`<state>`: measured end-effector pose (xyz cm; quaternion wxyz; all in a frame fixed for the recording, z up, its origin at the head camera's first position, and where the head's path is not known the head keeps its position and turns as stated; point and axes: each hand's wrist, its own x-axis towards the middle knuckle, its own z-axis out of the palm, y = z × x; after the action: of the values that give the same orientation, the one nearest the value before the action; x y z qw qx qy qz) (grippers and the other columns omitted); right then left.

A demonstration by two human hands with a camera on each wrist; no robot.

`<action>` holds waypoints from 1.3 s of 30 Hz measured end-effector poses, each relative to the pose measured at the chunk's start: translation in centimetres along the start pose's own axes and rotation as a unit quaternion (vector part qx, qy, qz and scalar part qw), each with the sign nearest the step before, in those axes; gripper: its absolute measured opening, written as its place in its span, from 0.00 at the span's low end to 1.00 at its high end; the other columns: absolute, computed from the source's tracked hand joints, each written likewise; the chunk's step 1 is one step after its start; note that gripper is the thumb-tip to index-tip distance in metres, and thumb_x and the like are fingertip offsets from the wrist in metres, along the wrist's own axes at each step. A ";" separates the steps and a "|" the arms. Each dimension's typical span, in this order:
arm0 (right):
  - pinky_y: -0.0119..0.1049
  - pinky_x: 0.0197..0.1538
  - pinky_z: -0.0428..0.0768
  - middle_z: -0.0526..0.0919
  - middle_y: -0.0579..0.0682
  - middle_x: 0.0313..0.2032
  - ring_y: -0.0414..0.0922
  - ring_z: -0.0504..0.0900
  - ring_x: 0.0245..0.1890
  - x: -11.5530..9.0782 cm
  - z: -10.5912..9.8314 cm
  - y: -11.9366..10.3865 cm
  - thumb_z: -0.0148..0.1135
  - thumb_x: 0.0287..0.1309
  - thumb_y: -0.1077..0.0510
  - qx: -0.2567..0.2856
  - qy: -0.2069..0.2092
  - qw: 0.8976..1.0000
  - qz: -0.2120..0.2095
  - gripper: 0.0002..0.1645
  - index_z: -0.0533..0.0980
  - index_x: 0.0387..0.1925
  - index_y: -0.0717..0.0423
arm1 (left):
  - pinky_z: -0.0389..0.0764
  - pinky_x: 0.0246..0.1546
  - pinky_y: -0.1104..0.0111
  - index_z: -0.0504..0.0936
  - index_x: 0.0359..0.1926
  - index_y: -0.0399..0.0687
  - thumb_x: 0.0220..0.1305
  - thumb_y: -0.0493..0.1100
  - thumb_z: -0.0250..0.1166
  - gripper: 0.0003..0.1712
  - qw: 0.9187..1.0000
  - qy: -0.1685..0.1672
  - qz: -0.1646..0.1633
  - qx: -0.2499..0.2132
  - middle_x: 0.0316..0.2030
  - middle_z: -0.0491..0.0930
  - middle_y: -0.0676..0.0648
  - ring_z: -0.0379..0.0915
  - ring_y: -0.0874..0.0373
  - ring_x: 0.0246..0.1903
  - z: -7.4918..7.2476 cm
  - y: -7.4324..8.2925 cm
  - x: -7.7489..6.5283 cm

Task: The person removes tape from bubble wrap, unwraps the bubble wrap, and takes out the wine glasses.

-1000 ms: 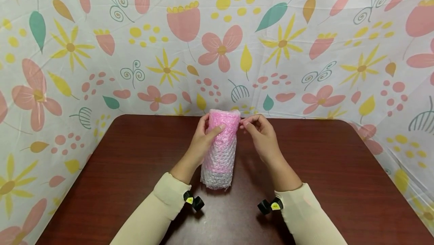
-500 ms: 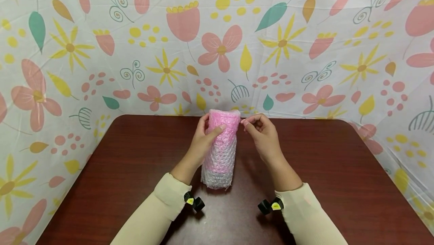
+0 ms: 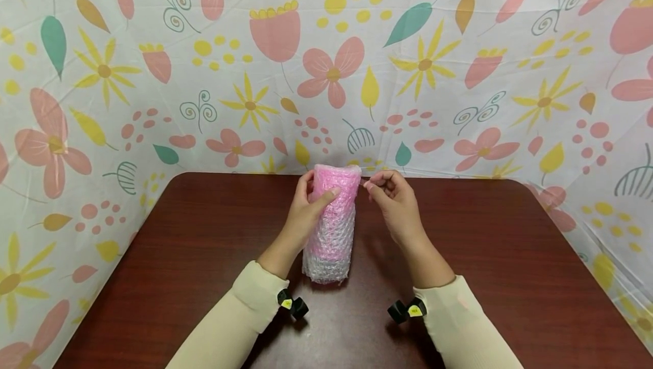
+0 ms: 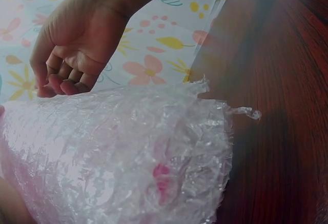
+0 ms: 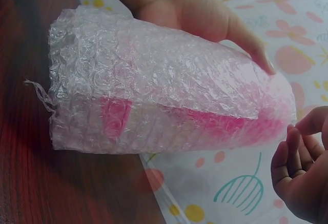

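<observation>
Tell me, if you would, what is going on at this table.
A person's left hand grips a bubble-wrapped package near its far, pinker end, over a dark table. The right hand is at the same end, on the package's right side, its thumb and fingertips seeming to pinch the edge; exactly what they pinch is too small to tell. The wrapping is on, with pink showing through it.

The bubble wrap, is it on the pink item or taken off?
On: the bubble wrap covers the pink item, whose colour shows through; the left hand grips the bundle.
</observation>
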<state>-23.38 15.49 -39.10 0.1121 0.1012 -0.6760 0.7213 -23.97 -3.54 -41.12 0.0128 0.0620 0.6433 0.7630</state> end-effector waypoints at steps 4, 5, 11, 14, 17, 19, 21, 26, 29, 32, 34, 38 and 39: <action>0.29 0.38 0.78 0.79 0.47 0.34 0.43 0.76 0.31 0.0 0.0 -0.1 0.55 0.65 0.65 -0.005 0.003 1.000 0.003 0.04 0.72 0.41 0.61 | 0.75 0.48 0.69 0.56 0.70 0.52 0.59 0.43 0.67 0.42 1.000 0.004 0.002 0.013 0.52 0.64 0.48 0.67 0.56 0.49 0.0 0.0 0.0; 0.28 0.38 0.78 0.79 0.47 0.34 0.44 0.75 0.31 0.0 0.0 -0.1 0.54 0.65 0.66 -0.003 0.004 1.000 0.003 0.04 0.72 0.41 0.61 | 0.75 0.48 0.69 0.56 0.70 0.53 0.59 0.44 0.67 0.42 1.000 0.006 0.003 0.015 0.52 0.64 0.48 0.67 0.56 0.49 0.0 0.0 0.0; 0.29 0.39 0.77 0.77 0.47 0.34 0.41 0.75 0.32 -0.1 0.1 -0.3 0.51 0.66 0.66 -0.001 -0.003 1.000 0.004 0.05 0.73 0.42 0.63 | 0.76 0.47 0.68 0.58 0.68 0.59 0.57 0.47 0.69 0.42 0.999 0.026 0.017 0.018 0.53 0.65 0.47 0.69 0.57 0.48 -0.2 -0.5 0.0; 0.30 0.39 0.77 0.76 0.46 0.33 0.42 0.74 0.32 -0.1 0.0 -0.2 0.53 0.66 0.64 -0.018 -0.012 1.000 0.009 0.08 0.73 0.44 0.64 | 0.76 0.48 0.68 0.58 0.68 0.61 0.56 0.49 0.70 0.43 0.999 0.027 0.022 0.024 0.54 0.65 0.47 0.70 0.56 0.48 -0.3 -0.6 0.0; 0.29 0.38 0.77 0.75 0.45 0.32 0.43 0.74 0.33 -0.2 0.0 0.0 0.58 0.65 0.60 -0.062 -0.015 0.998 0.012 0.11 0.74 0.46 0.62 | 0.77 0.49 0.66 0.57 0.69 0.63 0.55 0.50 0.70 0.44 0.999 0.023 0.018 0.028 0.54 0.65 0.46 0.70 0.55 0.49 -0.2 -0.6 0.0; 0.27 0.38 0.77 0.75 0.44 0.32 0.41 0.75 0.33 -0.2 0.0 0.2 0.62 0.63 0.57 -0.092 -0.016 0.996 0.007 0.14 0.75 0.46 0.61 | 0.77 0.49 0.66 0.57 0.69 0.63 0.55 0.51 0.71 0.44 0.999 0.021 0.013 0.032 0.55 0.65 0.47 0.70 0.55 0.50 -0.2 -0.6 0.0; 0.26 0.38 0.77 0.75 0.43 0.33 0.39 0.75 0.34 -0.2 0.0 0.3 0.63 0.62 0.56 -0.111 -0.016 0.994 -0.002 0.15 0.75 0.46 0.60 | 0.77 0.50 0.64 0.56 0.70 0.63 0.55 0.51 0.71 0.45 0.999 0.017 0.009 0.034 0.56 0.65 0.47 0.70 0.54 0.51 -0.1 -0.6 0.0; 0.24 0.36 0.75 0.73 0.47 0.33 0.37 0.73 0.33 -0.6 0.3 -0.7 0.62 0.61 0.63 -0.116 -0.024 0.993 -0.016 0.13 0.75 0.47 0.63 | 0.77 0.52 0.62 0.55 0.70 0.64 0.56 0.52 0.70 0.46 0.999 0.016 -0.001 0.044 0.58 0.66 0.47 0.70 0.54 0.53 0.1 -0.6 -0.2; 0.24 0.35 0.74 0.74 0.49 0.33 0.37 0.72 0.33 -0.6 0.2 -0.4 0.62 0.61 0.62 -0.124 -0.027 0.991 -0.029 0.13 0.77 0.47 0.62 | 0.77 0.52 0.61 0.55 0.70 0.65 0.56 0.53 0.70 0.45 0.999 0.015 -0.003 0.049 0.58 0.66 0.48 0.70 0.53 0.53 0.2 -0.7 -0.3; 0.24 0.36 0.74 0.76 0.48 0.34 0.37 0.73 0.33 -0.4 0.0 0.3 0.63 0.61 0.59 -0.144 -0.022 0.988 -0.041 0.13 0.78 0.47 0.59 | 0.77 0.52 0.62 0.55 0.70 0.65 0.56 0.53 0.70 0.45 0.998 0.013 -0.003 0.054 0.57 0.66 0.48 0.70 0.54 0.52 0.2 -0.7 -0.3; 0.24 0.36 0.74 0.76 0.47 0.33 0.37 0.74 0.33 -0.4 0.0 0.4 0.64 0.61 0.58 -0.159 -0.019 0.986 -0.044 0.13 0.78 0.46 0.58 | 0.77 0.52 0.62 0.55 0.70 0.65 0.55 0.54 0.70 0.46 0.998 0.012 -0.003 0.058 0.57 0.65 0.48 0.70 0.54 0.52 0.2 -0.6 -0.3; 0.24 0.35 0.74 0.74 0.45 0.31 0.38 0.74 0.33 -0.3 0.0 0.2 0.63 0.61 0.60 -0.165 -0.015 0.985 -0.039 0.13 0.77 0.47 0.59 | 0.77 0.52 0.62 0.54 0.70 0.65 0.55 0.54 0.70 0.46 0.998 0.011 -0.002 0.055 0.57 0.65 0.48 0.69 0.54 0.52 0.2 -0.6 -0.3; 0.24 0.35 0.74 0.74 0.46 0.31 0.38 0.74 0.33 -0.3 0.1 0.1 0.63 0.61 0.62 -0.159 -0.014 0.986 -0.036 0.13 0.76 0.47 0.59 | 0.77 0.52 0.62 0.54 0.70 0.66 0.55 0.54 0.70 0.46 0.999 0.010 -0.002 0.053 0.57 0.65 0.48 0.70 0.54 0.52 0.2 -0.6 -0.3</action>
<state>-23.09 15.41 -39.32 0.1433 0.1167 -0.7796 0.5984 -23.71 -3.25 -41.66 0.0044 0.0535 0.6832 0.7283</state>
